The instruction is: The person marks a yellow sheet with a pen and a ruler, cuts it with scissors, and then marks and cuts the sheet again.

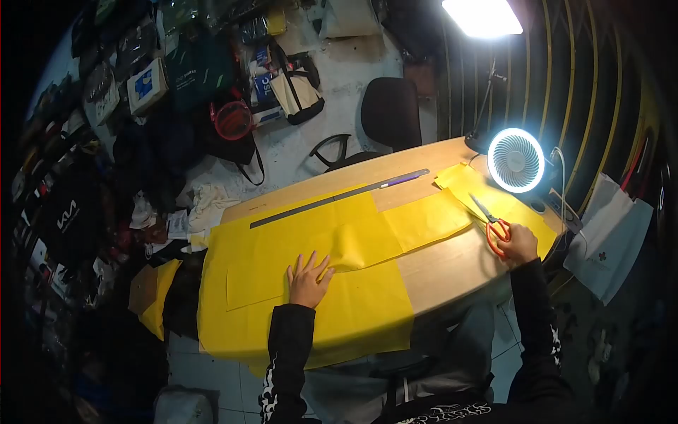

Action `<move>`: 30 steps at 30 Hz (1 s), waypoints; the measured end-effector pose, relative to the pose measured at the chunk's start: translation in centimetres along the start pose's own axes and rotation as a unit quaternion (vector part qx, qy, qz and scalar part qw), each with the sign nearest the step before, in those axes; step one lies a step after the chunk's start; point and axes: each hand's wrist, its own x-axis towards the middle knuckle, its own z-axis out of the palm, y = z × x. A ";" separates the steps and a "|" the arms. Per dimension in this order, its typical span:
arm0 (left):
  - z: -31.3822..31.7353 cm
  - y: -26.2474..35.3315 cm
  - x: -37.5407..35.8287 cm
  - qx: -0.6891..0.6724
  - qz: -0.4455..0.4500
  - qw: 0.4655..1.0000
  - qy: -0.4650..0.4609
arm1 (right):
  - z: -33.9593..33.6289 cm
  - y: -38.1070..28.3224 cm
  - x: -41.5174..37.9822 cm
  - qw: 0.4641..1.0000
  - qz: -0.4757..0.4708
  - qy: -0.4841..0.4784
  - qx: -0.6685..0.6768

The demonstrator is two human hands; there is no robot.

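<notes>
Your left hand (308, 280) is pressing flat, fingers spread, on the yellow fabric (296, 240) covering the wooden table (452, 265); bags are cluttering the floor beyond it. Your right hand (519, 244) is gripping orange-handled scissors (493, 227), blades pointing away toward the glowing fan (515, 160).

My left hand (308, 279) lies flat on fabric (304, 283) spread over the tabletop (438, 265); a ruler (339, 198) lies behind it. At right, my right hand (518, 244) holds scissors (494, 226), a fan (515, 160) just behind.
</notes>
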 end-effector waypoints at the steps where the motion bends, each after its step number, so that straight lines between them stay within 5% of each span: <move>1: 0.0 0.0 -0.2 -0.006 0.007 1.000 0.006 | 0.0 0.3 -1.3 0.999 -0.001 0.025 0.024; 8: -0.4 0.4 -0.7 -0.008 0.084 0.995 0.053 | -1.0 -2.5 -12.4 0.937 -0.106 0.036 0.330; 13: -2.6 3.9 -3.8 0.033 0.136 0.989 0.055 | 1.7 -6.4 -21.5 0.810 -0.033 -0.206 0.549; 14: -2.9 4.4 -4.6 0.037 0.143 0.987 0.055 | 1.9 -7.7 -23.2 0.748 0.005 -0.239 0.619; 17: -3.7 6.0 -7.5 0.049 0.138 0.987 0.072 | 2.8 -9.5 -27.2 0.742 -0.025 -0.304 0.597; 19: -4.0 6.9 -9.5 0.050 0.110 0.990 0.071 | 2.7 -9.9 -28.9 0.673 0.020 -0.394 0.625; 22: -3.7 7.5 -12.3 0.077 0.072 0.990 0.093 | 3.7 -9.7 -30.1 0.641 -0.004 -0.442 0.627; 24: -3.9 8.6 -14.2 0.095 0.053 0.987 0.117 | 4.7 -9.4 -30.7 0.678 -0.050 -0.424 0.598; 28: -2.9 11.7 -18.1 -0.114 0.021 0.974 0.193 | 6.0 -8.4 -31.1 0.687 -0.052 -0.455 0.564; 30: -1.3 12.8 -19.2 -0.294 -0.070 0.944 0.131 | 6.9 -8.0 -31.2 0.687 -0.037 -0.466 0.557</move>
